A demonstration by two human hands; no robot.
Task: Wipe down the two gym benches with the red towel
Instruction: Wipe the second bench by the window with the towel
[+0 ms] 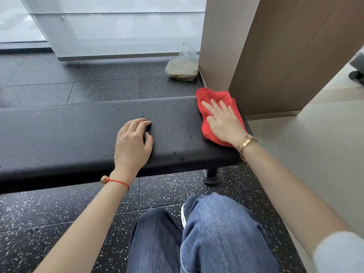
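right hand (224, 123) flat, fingers spread, pressing red towel (214, 97) at bench (78, 134) end, 2 o'clock; left hand (134, 142) bracing, fingers loosely curled, holding nothing | progress: judged early; only one bench visible, most of the pad leftward apparently unwiped

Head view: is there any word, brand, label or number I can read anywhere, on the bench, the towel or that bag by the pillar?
None: no legible text anywhere in this view.
Bench: plain black textured pad, no logo or label.
Red towel under the right hand: no tag or print showing.
Plastic bag on the floor: no print that can be made out.
Left hand: a red string on the wrist, no text.
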